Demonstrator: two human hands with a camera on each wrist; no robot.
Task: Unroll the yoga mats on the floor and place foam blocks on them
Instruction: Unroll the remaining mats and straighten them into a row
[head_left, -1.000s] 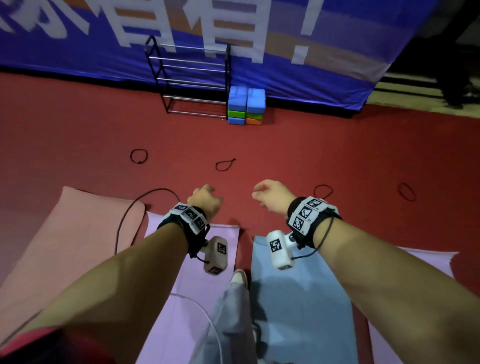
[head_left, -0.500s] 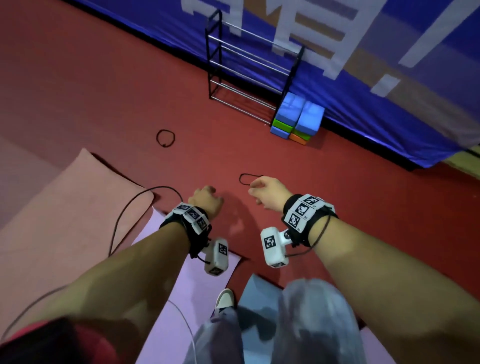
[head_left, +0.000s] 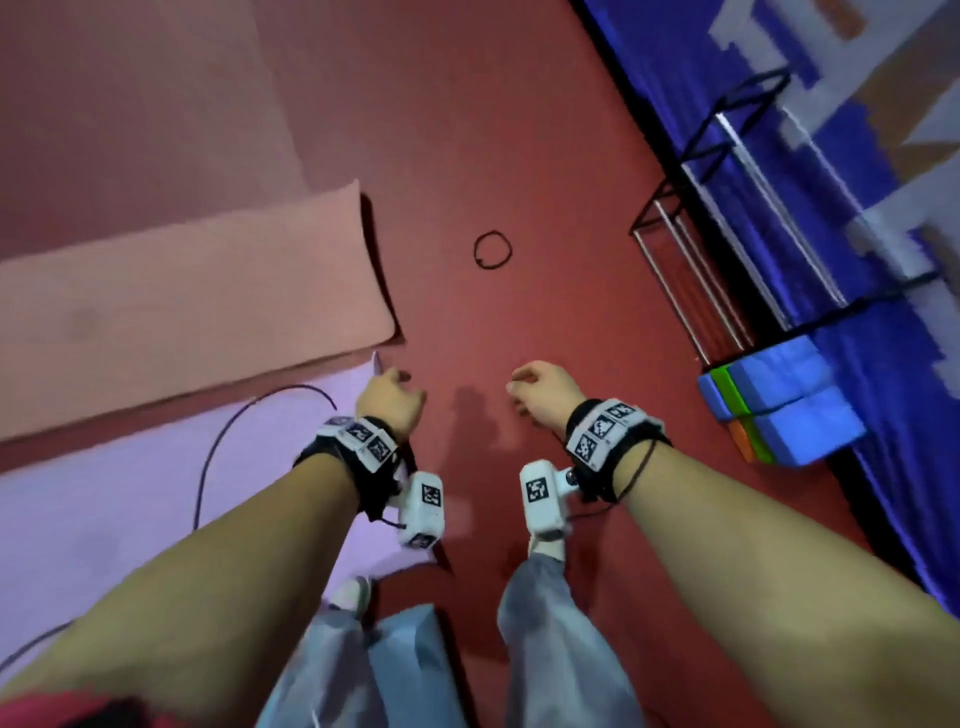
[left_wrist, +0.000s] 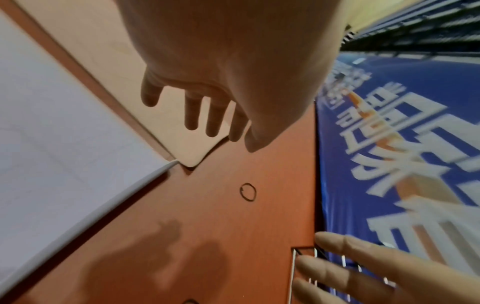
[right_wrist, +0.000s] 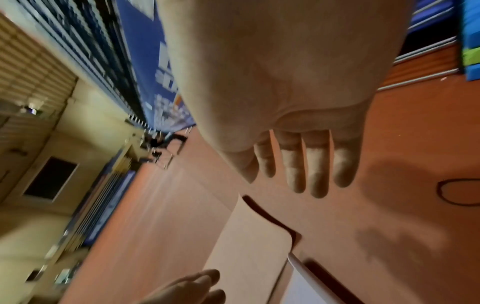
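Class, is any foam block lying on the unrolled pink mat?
No: the pink mat is bare, and the foam blocks sit stacked by the blue banner.

sports hall | red floor (head_left: 545, 156) | blue banner (head_left: 857, 130) | yoga mats (head_left: 182, 291)

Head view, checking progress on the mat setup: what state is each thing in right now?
Pink mat: unrolled, flat on the floor.
Lilac mat: unrolled, flat, a cable lying across it.
Foam blocks: stacked by the rack, not yet on a mat.
Rack: shelves bare.
Elastic band: loose on the floor.
Left hand: empty, fingers relaxed.
Right hand: empty, fingers relaxed.
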